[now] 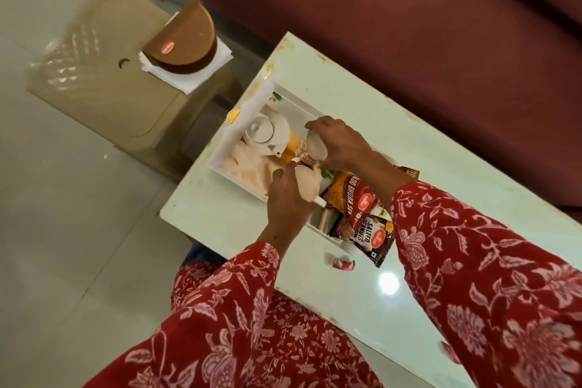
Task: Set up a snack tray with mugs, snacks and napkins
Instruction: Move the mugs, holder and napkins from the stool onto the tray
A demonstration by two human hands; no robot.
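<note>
Both hands are over the tray (220, 148), one mug each. Left hand (285, 198) has its fingers wrapped round a cream mug (304, 181); the mug lies tipped, long axis roughly along the tray's long side, handle poking out toward the packet end. Right hand (338, 145) grips a second mug (310, 148) from above, fingers curled over its top. This one has a printed pattern and sits closer to upright, leaning slightly. I can't tell whether either mug touches the tray floor.

The relation that matters: the two mugs are just beside each other at mid-tray, the left-hand mug on the near side, the right-hand one on the far side, with almost no gap between them. The free floor is small. It's bounded by the teapot (267, 132) toward the tray's stool-side end and the snack packets (362, 214) toward the other.

The teapot is just beside the right-hand mug, spout pointing toward the mugs. What look like folded napkins (245, 164) lie at the tray's near corner under the teapot side. The packets are stacked and overhang the tray's end onto the table (441, 167).

My read: the next move is to right the left-hand mug and set it down beside the other. Risk is knocking the spout or mug on mug.

A brown box (185, 41) on more napkins sits on the stool (94, 72), well apart from the tray.
</note>
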